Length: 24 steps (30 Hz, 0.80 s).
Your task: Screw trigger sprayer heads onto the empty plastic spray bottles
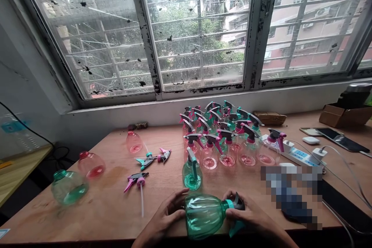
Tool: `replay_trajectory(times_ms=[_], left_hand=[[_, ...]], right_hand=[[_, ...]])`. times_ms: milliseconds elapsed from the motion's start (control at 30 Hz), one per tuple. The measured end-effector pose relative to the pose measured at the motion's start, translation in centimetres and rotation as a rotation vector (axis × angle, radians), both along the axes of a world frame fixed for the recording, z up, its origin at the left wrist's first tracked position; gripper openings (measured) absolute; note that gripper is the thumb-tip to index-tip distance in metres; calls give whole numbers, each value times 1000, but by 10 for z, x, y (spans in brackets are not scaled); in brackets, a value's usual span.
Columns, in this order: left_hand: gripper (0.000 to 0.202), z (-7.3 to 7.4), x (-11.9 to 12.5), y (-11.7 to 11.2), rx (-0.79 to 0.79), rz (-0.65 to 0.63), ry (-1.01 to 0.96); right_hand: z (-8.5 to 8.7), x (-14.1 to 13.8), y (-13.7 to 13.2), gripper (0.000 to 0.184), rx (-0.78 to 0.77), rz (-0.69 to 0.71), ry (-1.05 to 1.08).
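Note:
A green spray bottle lies on its side at the near edge of the wooden table. My left hand wraps its base. My right hand closes around the dark trigger head at its neck. Just beyond stands an upright green spray bottle. Behind that, several assembled pink and green spray bottles stand in a cluster.
Loose bottles lie at the left: a green one and two pink ones. Loose trigger heads lie mid-table. A power strip, phones and a cardboard box sit at the right.

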<state>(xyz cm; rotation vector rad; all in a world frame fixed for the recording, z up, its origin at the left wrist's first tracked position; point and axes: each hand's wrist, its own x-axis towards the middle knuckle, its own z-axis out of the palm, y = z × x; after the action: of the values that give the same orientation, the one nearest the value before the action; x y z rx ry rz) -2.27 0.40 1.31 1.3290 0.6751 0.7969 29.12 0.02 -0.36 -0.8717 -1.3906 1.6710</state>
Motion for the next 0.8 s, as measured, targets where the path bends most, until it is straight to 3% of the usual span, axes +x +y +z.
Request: replay_trajectory(times_ms=[367,600,800], left_hand=[[46,11,0,-5,50,-19,149],[59,-3,-4,1,16,15,65],[57,5,-1,-1,32,-2,97]], right_hand=[[-8,0,2,45,18,-33,-25],[-7,-1,2,45,-11,-18,-47],[-7,2,2,43,49,-21,-46]])
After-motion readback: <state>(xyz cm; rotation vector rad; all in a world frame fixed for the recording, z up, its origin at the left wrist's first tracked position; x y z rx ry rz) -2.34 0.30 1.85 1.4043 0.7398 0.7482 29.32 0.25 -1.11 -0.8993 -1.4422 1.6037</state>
